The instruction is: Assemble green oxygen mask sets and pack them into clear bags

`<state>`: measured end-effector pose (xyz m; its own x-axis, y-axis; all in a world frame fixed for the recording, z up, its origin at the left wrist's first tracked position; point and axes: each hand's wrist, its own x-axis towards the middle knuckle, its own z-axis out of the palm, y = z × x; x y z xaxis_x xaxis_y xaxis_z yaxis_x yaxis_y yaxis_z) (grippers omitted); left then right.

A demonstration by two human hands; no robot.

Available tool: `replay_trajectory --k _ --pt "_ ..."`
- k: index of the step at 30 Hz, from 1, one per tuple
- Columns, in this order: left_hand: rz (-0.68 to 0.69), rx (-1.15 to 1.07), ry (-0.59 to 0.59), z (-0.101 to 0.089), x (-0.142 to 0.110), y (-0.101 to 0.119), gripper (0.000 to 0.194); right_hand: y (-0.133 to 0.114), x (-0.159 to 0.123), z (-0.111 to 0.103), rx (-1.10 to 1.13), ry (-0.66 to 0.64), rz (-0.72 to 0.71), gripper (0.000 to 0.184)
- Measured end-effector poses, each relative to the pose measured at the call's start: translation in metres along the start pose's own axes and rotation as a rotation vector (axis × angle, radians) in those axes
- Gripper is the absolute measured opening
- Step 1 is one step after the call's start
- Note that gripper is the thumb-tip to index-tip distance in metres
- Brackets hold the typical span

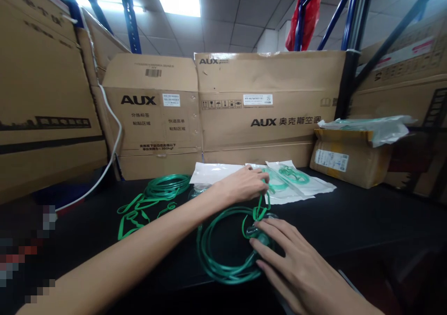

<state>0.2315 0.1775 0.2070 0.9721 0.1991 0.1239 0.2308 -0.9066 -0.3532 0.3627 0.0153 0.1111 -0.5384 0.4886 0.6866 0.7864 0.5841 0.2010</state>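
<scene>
A coil of green tubing (223, 254) lies on the black table (349, 217) in front of me. My left hand (244, 184) pinches a green strap rising from the coil's far side. My right hand (293, 259) rests with spread fingers on a clear mask piece (256, 231) at the coil's right edge. A second green tubing coil with loose straps (157, 196) lies to the left. Behind my left hand lie flat clear packets (296, 180) holding more green tubing.
Large AUX cardboard boxes (244, 105) wall the back of the table. A smaller taped box (349, 159) with plastic on top stands at the right. A white cable (111, 138) hangs at the left by more cartons. Blue rack posts rise behind.
</scene>
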Motion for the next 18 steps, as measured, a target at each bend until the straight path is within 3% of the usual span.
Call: replay_trajectory --k 8,15,18 --pt "-0.412 -0.193 0.176 -0.023 -0.077 -0.01 0.018 0.0 0.0 -0.001 0.038 -0.014 0.027 0.027" --pt "-0.761 -0.626 0.219 -0.015 -0.149 0.028 0.036 -0.002 -0.004 0.002 0.03 0.002 0.048 0.029" --pt "-0.698 -0.631 0.27 -0.001 -0.168 0.053 0.026 -0.001 -0.005 0.007 0.018 0.013 0.054 0.03"
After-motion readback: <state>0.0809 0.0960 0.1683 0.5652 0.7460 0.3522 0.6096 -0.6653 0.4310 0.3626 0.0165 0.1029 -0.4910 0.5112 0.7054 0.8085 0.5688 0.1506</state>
